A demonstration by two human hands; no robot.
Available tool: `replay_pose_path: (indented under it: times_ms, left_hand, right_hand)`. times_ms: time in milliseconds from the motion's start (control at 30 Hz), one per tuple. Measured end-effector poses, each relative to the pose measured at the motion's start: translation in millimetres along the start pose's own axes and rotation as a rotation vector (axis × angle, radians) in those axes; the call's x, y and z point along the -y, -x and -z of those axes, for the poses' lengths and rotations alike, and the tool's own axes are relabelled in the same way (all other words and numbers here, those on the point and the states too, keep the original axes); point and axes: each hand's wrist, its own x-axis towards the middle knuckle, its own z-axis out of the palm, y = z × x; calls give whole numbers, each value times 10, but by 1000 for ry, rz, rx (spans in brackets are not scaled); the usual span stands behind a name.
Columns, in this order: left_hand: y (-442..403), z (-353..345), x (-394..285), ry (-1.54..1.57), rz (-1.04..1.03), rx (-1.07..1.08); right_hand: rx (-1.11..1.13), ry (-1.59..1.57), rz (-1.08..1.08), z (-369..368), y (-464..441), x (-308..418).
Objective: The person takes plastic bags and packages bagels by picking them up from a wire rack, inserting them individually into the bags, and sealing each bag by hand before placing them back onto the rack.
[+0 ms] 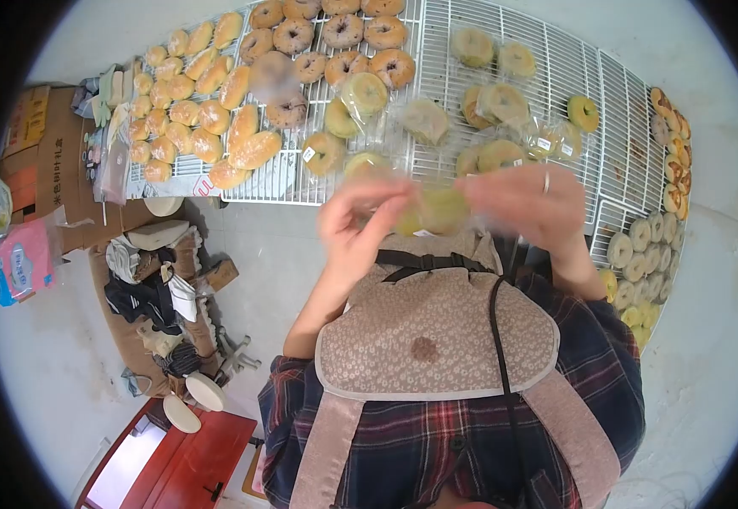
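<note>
Between my two hands, in front of my apron, is a greenish bagel in a clear plastic bag [438, 212], blurred by motion. My left hand [360, 219] pinches the bag's left side. Wearing a ring, my right hand [526, 204] is closed at its right edge; its fingertips are smeared. Just beyond my hands, several bagged green bagels [502, 103] lie on the white wire rack [437, 72]. An unbagged green bagel [583, 113] sits farther right on the rack.
Brown bagels [343, 31] and long golden rolls [202, 144] fill the rack's left part. Pale bagels [634, 268] and topped breads [674, 157] stand at the right. A cluttered sofa [123, 293], red table [195, 467] and cardboard box [68, 161] are at the left.
</note>
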Motion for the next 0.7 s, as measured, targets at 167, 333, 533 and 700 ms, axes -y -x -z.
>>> replay_pose_path:
  times_ms: [167, 333, 533, 700]
  left_hand:
    - [-149, 392, -291, -505, -673, 158]
    - [-91, 580, -291, -491, -675, -388]
    - [-71, -211, -408, -965, -765, 296]
    - [20, -201, -255, -1021, -769, 320]
  right_hand:
    - [53, 20, 384, 81, 98, -60]
    - [-123, 18, 361, -14, 158, -137]
    - [-67, -103, 40, -342, 258, -75]
    - [-153, -322, -526, -497, 344, 83]
